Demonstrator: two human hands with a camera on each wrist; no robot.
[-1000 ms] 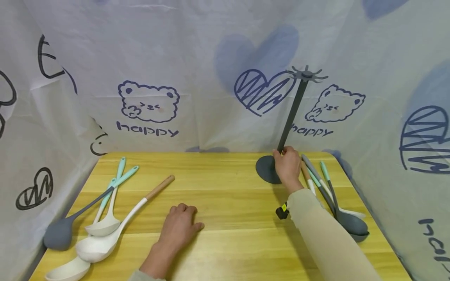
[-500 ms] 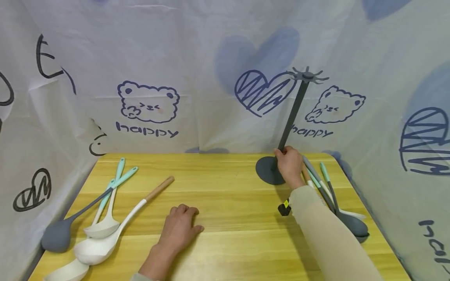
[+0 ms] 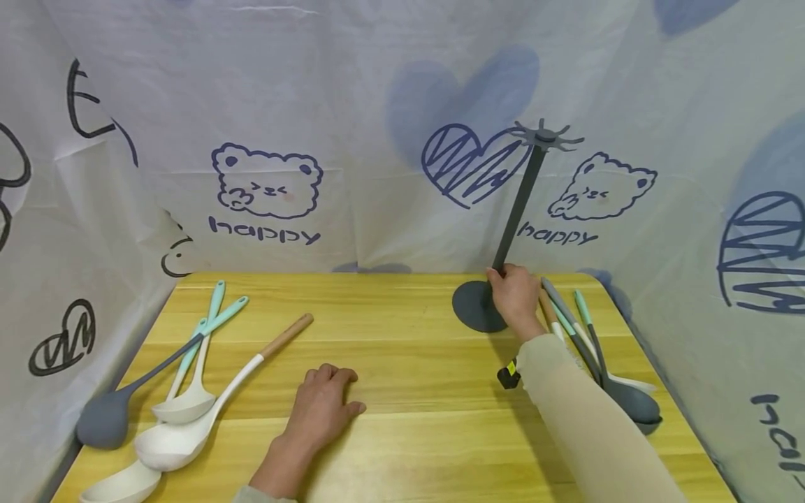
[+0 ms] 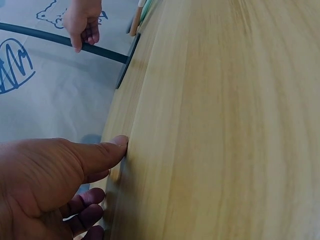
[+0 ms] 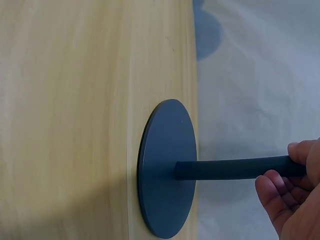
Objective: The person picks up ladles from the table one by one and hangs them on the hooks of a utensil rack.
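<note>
My right hand [image 3: 517, 299] grips the lower post of a dark grey utensil stand [image 3: 518, 208], which has a round base and a ring of hooks [image 3: 546, 135] on top. In the right wrist view, thumb and fingers curl round the post [image 5: 225, 169], some way above the base [image 5: 167, 165]. The base lies at the table's far edge, right of the middle. My left hand [image 3: 319, 409] rests on the table with loosely bent fingers and holds nothing. Its thumb [image 4: 107, 152] reaches over the wood in the left wrist view. Nothing hangs on the hooks.
Left of my left hand lie white ladles [image 3: 172, 443] and a grey long-handled utensil [image 3: 105, 419] with a mint handle. Several more utensils, including a grey ladle [image 3: 632, 399], lie beyond my right forearm. A black piece [image 3: 508, 375] with a yellow mark shows by the right sleeve.
The stand has shifted slightly to the left together with my right hand during the last half second. My left hand has stayed in place.
</note>
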